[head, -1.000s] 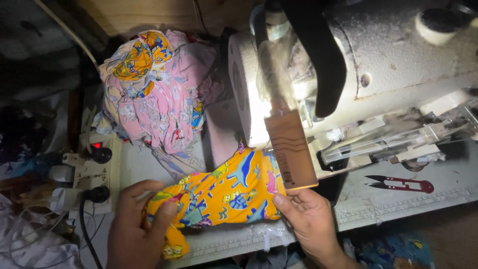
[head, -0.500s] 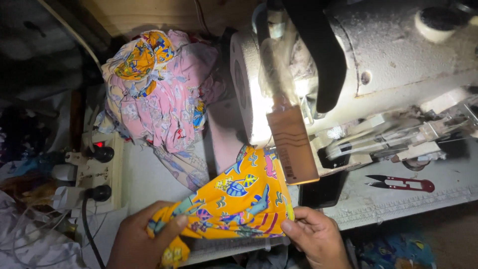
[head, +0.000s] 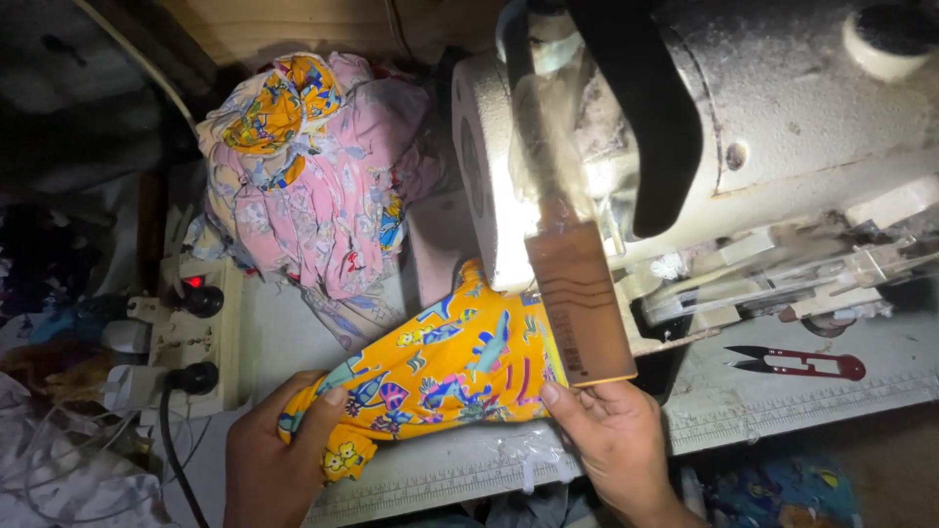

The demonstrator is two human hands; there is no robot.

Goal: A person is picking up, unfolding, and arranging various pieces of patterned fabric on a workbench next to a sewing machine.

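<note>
Your left hand (head: 279, 460) and right hand (head: 611, 445) pinch the yellow printed cloth (head: 440, 367), unsewn, at six o'clock below the dusty white sewing machine (head: 782, 147).

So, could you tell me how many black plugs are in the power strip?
2: one black plug beside the red light, another nearer the left hand. More may sit hidden along the power strip in the dark.

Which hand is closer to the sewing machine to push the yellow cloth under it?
Probably the right hand. It holds the yellow cloth at the end beside the sewing machine. The left hand grips the far end, near the power strip.
</note>
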